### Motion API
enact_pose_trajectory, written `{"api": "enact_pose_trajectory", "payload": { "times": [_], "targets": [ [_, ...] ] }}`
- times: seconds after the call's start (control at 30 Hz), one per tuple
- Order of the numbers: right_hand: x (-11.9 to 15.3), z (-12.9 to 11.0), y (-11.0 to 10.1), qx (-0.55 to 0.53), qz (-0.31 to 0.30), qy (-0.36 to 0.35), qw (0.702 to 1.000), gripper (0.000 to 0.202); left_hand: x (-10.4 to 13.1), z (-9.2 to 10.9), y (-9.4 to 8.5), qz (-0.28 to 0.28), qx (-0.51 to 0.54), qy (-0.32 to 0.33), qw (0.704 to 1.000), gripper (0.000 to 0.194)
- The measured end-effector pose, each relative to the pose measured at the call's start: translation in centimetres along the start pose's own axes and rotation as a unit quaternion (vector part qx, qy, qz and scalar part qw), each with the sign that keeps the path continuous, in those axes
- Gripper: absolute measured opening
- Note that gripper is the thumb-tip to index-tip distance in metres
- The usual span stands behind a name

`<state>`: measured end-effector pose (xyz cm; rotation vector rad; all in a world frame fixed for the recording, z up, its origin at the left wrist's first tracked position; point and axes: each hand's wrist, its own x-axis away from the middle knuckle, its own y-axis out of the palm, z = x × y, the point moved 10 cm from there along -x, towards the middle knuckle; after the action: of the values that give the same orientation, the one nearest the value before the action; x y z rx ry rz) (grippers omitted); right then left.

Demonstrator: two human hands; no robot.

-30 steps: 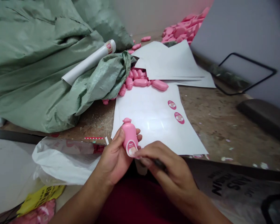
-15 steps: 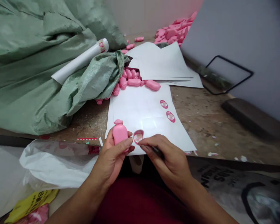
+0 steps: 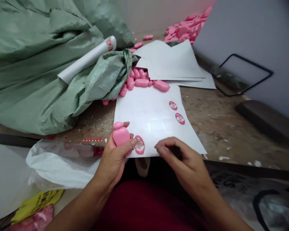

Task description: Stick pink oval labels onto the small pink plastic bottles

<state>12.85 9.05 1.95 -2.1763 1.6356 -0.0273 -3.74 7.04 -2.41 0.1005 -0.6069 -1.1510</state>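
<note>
Hands [image 3: 188, 162] moved apart; bottle [image 3: 120, 135] smooth, rounded, pink.

- On our table [image 3: 221, 131] lies a sheet [image 3: 146, 117], two stickers [image 3: 179, 118] near its right edge.
- We see bottles [image 3: 142, 82] at the sheet's far end.
- Left, a roll [image 3: 85, 61] rests on our sack [image 3: 36, 80].

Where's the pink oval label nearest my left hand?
In the head view, the pink oval label is below centre, by the thumb of your left hand, right of the pink bottle-shaped piece, over the near edge of the glossy white sheet.
</note>
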Motion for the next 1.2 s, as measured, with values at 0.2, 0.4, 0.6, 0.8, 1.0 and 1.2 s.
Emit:
{"api": "enact_pose_trajectory", "payload": {
  "times": [0.2, 0.4, 0.6, 0.8, 1.0, 1.2],
  "targets": [
    [-1.1, 2.4, 2.0, -0.143, -0.076, 0.148, 0.976, 0.019, 0.8, -1.2, 1.4, -0.057, -0.035, -0.022, 0.998, 0.056],
    [-0.6, 3.2, 1.2, -0.167, -0.021, 0.181, 0.969, 0.023, -0.1, -0.8, 0.2, -0.030, -0.057, 0.004, 0.998, 0.048],
    [-0.8, 3.0, 2.3, -0.209, -0.051, 0.203, 0.955, 0.024, 0.6, -3.2, 2.1, -0.090, 0.084, -0.150, 0.981, 0.035],
    [-0.7, 3.0, 3.2, -0.244, -0.061, 0.227, 0.941, 0.027, 0.9, -3.6, 3.1, -0.083, 0.125, -0.175, 0.973, 0.036],
    [-0.2, 3.9, 3.8, -0.216, -0.070, 0.248, 0.942, 0.029, 0.8, -3.8, 2.8, -0.046, 0.134, -0.174, 0.974, 0.034],
    [-0.2, 4.3, 3.7, -0.190, -0.069, 0.256, 0.945, 0.033, 0.7, -3.9, 2.7, -0.057, 0.127, -0.155, 0.978, 0.033]
  ]
}}
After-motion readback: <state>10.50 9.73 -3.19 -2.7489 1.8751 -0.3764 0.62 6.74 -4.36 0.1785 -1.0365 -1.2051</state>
